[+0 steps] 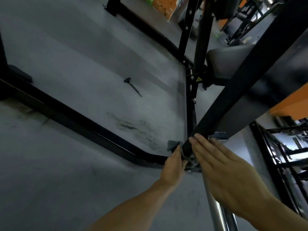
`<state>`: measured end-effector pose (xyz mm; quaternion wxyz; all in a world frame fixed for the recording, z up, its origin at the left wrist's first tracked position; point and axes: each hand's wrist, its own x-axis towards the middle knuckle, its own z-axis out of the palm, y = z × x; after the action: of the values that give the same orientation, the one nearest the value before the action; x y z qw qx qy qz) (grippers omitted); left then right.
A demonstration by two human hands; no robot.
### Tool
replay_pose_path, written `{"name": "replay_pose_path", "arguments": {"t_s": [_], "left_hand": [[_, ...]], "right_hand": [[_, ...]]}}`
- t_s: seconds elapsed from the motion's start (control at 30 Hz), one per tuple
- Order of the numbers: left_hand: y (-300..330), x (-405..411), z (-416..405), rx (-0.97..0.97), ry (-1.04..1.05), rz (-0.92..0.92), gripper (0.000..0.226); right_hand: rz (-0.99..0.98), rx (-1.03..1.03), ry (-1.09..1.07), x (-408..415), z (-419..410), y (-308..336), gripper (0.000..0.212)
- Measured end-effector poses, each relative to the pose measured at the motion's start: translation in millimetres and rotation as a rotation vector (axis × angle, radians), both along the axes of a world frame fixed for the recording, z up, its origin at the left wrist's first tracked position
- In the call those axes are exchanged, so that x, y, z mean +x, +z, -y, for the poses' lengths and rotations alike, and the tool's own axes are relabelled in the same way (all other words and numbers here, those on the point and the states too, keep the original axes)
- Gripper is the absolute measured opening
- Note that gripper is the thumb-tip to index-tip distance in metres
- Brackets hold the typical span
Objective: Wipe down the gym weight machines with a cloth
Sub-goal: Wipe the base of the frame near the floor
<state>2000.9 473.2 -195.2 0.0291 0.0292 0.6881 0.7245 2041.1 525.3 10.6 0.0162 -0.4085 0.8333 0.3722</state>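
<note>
So the bottom end of a slanted black bar (221,104) on the weight machine is being wiped right now, down low where it's meeting the floor frame (80,119). The grey cloth (173,145) is being gripped by the left hand (173,165), fingers curled round it, and it's being pressed against the left face of the bar near the foot. A corner of it is sticking out above the fingers. The right hand (223,170) isn't gripping anything; it's being held flat with straight fingers laid against the right side of the same bar, probably just for bracing.

Judging from this, the step in hand is the lower stretch of that one bar, so the job is looking like it's only partway done. Plenty of frame is still being left untouched: the upright post (200,39), the padded seat (231,57) and the long floor frame.

Next move, I'd guess: the cloth is going to need dragging up along the bar or round to its other faces, with pressure being kept on while the flat hand is shifted out of the way. The joint at the foot is looking tight, so the cloth may need to be worked in there.

Also a loose pin (133,86) is lying on the grey floor (66,55), well apart from the hands.
</note>
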Motion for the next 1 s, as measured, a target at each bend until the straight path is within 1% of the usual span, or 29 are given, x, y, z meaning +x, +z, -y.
{"name": "replay_pose_path", "arguments": {"t_s": [0.07,0.1,0.2,0.27,0.33,0.4,0.43,0.47,0.5,0.57,0.6,0.63,0.67,0.7,0.73,0.77,0.8,0.83,0.87,0.93,0.97,1.0], "left_hand": [[-2.0,-3.7,1.9,-0.068,0.022,-0.02,0.044],[-2.1,-2.0,2.5,-0.069,0.025,-0.019,0.038],[5.7,6.4,9.5,-0.155,0.059,-0.053,0.016],[8.5,10.6,18.3,-0.21,0.082,-0.069,0.016],[7.9,11.3,25.6,-0.25,0.052,-0.077,0.017],[5.1,15.4,36.5,-0.225,0.005,-0.104,0.019],[3.3,19.0,41.4,-0.205,-0.022,-0.139,0.019],[1.2,22.1,47.3,-0.208,-0.048,-0.143,0.018],[-2.1,24.7,55.0,-0.193,-0.072,-0.141,0.019],[-1.3,30.4,84.3,-0.135,-0.143,-0.091,0.024],[0.2,33.6,103.5,-0.095,-0.181,-0.05,0.027],[2.2,35.8,120.9,-0.025,-0.21,0.0,0.032],[3.3,38.5,142.8,0.051,-0.22,0.079,0.036],[3.4,39.3,169.0,0.116,-0.212,0.176,0.039],[4.8,39.1,182.4,0.221,-0.215,0.296,0.041],[5.4,38.2,202.5,0.322,-0.204,0.405,0.039],[3.9,37.3,227.4,0.404,-0.187,0.483,0.03],[6.0,37.4,248.1,0.464,-0.171,0.522,0.023],[7.2,35.6,267.6,0.482,-0.122,0.554,0.029],[4.3,32.7,308.9,0.363,0.009,0.556,0.047],[2.8,32.8,319.3,0.309,0.045,0.527,0.047],[-3.3,33.9,339.1,0.261,0.09,0.494,0.037]], "right_hand": [[0.017,-0.019,-0.006,-1.7,0.4,-0.5,0.066],[0.027,-0.023,-0.005,-2.2,-2.9,-3.4,0.066],[0.027,-0.016,-0.013,2.8,-4.8,-5.4,0.065],[0.02,-0.011,-0.026,3.2,-5.0,-6.7,0.064],[-0.016,0.008,-0.075,4.3,-3.1,-10.7,0.064],[-0.071,0.022,-0.058,10.2,4.7,-22.1,0.062],[-0.104,0.066,-0.066,14.2,7.7,-29.9,0.06],[-0.11,0.078,-0.104,18.7,13.6,-37.7,0.06],[-0.094,0.038,-0.184,24.3,21.6,-46.4,0.059],[-0.088,-0.114,-0.32,36.3,43.8,-70.9,0.048],[-0.102,-0.233,-0.402,38.2,56.6,-83.4,0.053],[-0.058,-0.323,-0.502,39.9,68.8,-92.0,0.064],[-0.002,-0.39,-0.634,40.8,88.3,-97.0,0.07],[0.059,-0.446,-0.768,35.9,105.8,-107.8,0.063],[0.147,-0.476,-0.925,29.0,111.1,-113.0,0.047],[0.209,-0.614,-1.057,20.2,122.2,-118.8,0.031],[0.28,-0.784,-1.154,10.3,137.5,-128.4,0.024],[0.377,-0.959,-1.233,2.8,149.5,-138.6,0.024],[0.501,-1.156,-1.311,-3.4,165.2,-148.8,0.029],[0.758,-1.503,-1.448,-12.2,202.6,-166.5,0.041],[0.863,-1.625,-1.512,-12.8,213.2,-169.8,0.042],[0.946,-1.694,-1.545,-13.8,231.0,-175.7,0.039]]}}
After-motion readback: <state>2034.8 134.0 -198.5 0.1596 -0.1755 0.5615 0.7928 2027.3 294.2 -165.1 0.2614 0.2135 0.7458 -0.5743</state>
